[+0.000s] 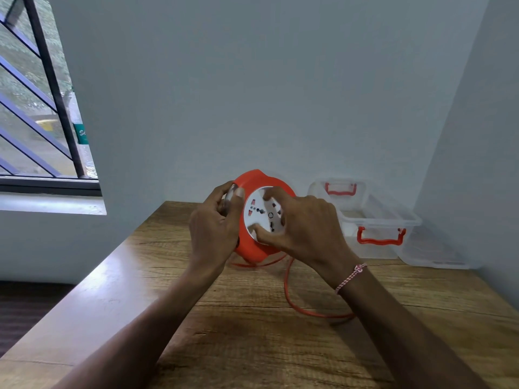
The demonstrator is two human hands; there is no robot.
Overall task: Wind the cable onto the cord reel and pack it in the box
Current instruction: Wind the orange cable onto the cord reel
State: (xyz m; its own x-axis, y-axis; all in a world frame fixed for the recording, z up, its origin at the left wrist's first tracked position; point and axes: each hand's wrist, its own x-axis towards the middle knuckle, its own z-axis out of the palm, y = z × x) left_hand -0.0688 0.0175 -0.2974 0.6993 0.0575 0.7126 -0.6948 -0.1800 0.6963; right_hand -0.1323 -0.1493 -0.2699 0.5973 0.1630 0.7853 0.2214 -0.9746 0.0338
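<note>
An orange cord reel [259, 179] with a white socket face is held upright above the wooden table [252, 332]. My left hand [214, 226] grips its left rim. Fingers of my right hand [302, 227] press on the white centre disc. The orange cable [290, 299] hangs from the reel's bottom and loops over the table to the right, under my right forearm. A clear plastic box [373, 220] with red handles stands open at the back right, apart from the reel.
The box's clear lid [432, 254] lies flat beside it in the right corner. Walls close the table at the back and right. A barred window [39, 108] is at the left, and the table's left edge drops to the floor.
</note>
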